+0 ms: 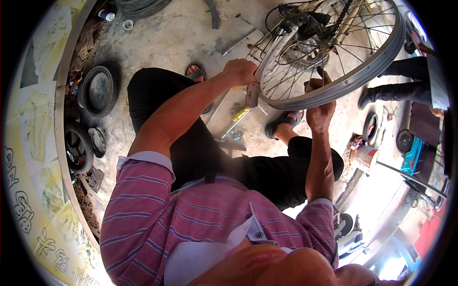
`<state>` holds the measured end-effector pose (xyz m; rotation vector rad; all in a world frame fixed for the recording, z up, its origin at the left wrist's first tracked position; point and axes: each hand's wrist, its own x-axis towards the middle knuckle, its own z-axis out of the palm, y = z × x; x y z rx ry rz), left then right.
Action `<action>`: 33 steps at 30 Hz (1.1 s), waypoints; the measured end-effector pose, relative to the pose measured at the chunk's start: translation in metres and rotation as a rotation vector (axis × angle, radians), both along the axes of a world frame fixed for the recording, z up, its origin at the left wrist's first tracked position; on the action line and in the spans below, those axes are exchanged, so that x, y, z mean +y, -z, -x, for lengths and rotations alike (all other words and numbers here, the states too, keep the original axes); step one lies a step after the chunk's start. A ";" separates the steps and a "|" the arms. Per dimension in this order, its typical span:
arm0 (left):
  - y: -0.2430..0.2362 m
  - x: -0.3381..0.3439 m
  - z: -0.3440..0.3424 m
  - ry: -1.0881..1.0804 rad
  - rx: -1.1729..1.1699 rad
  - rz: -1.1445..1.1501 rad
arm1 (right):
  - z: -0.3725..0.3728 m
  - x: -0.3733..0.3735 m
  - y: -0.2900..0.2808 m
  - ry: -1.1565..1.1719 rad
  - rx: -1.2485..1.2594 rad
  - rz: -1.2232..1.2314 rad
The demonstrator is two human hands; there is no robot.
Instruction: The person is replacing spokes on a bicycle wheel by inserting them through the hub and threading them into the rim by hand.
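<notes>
A bare bicycle wheel [353, 85] with a silver rim and thin spokes stands tilted at the upper right, no tire showing on it. My right hand [320, 108] grips the near side of its rim from below, with fingers reaching up among the spokes. At the rim's left edge, my left hand [240, 72] is closed in a fist; what lies inside it is hidden. Just below that fist, a flat, rounded metal piece [252, 96] hangs against the rim. Behind the spokes sit the dark hub and gear parts [305, 26] with a chain.
Loose tires [98, 91] lie along the left wall and at the top. A yellow-handled tool [240, 114] and metal rods lie on the concrete floor between my feet. Another person's dark-trousered legs [405, 81] stand at the right. A metal bar [410, 178] juts out at the lower right.
</notes>
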<state>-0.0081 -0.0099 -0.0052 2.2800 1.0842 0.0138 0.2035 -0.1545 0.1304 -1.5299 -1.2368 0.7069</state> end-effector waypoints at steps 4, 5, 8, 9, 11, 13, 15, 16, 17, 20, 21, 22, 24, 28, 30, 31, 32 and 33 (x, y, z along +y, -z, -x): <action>0.002 0.000 0.000 0.004 -0.005 -0.003 | 0.002 0.001 0.000 -0.051 0.023 -0.038; 0.002 0.000 0.001 0.004 -0.008 -0.011 | -0.002 0.001 0.002 -0.050 0.024 -0.039; -0.002 0.000 -0.001 0.002 -0.015 -0.001 | -0.012 0.000 0.006 -0.151 -0.083 -0.072; -0.001 0.000 0.000 0.001 -0.014 -0.001 | -0.010 0.001 0.005 -0.140 -0.028 -0.056; 0.000 0.000 0.000 -0.004 -0.018 -0.003 | -0.007 0.000 0.005 -0.131 0.029 -0.039; 0.000 0.000 0.000 -0.004 -0.017 0.006 | -0.006 -0.001 0.005 -0.135 0.031 -0.017; 0.000 0.000 0.000 -0.004 -0.016 0.015 | -0.007 -0.001 0.007 -0.138 0.021 0.020; -0.001 0.000 0.000 -0.003 -0.013 0.017 | -0.008 -0.001 0.008 -0.142 0.011 0.057; -0.001 0.001 0.000 -0.003 -0.010 0.018 | -0.009 -0.002 0.011 -0.142 0.011 0.057; 0.000 0.001 0.000 -0.002 -0.016 0.015 | -0.014 -0.001 0.024 -0.164 0.010 0.019; 0.001 0.001 0.000 -0.002 -0.017 0.015 | -0.017 -0.001 0.026 -0.174 -0.030 0.033; 0.001 0.001 0.000 -0.004 -0.017 0.019 | -0.018 -0.001 0.027 -0.179 -0.051 0.039; 0.001 0.001 0.000 -0.006 -0.017 0.022 | -0.013 0.002 0.021 -0.188 -0.117 0.061; 0.000 0.001 0.000 -0.006 -0.003 0.039 | -0.003 0.004 0.009 -0.157 -0.136 0.207; 0.000 0.001 0.000 -0.001 -0.002 0.037 | -0.004 0.005 0.014 -0.177 -0.163 0.189; -0.001 0.001 0.000 -0.001 -0.003 0.038 | -0.005 0.005 0.016 -0.197 -0.190 0.172; -0.002 0.001 -0.001 -0.001 -0.005 0.038 | -0.006 0.003 0.016 -0.195 -0.191 0.172; -0.002 0.001 -0.001 -0.001 -0.005 0.038 | -0.007 0.002 0.016 -0.155 -0.201 0.197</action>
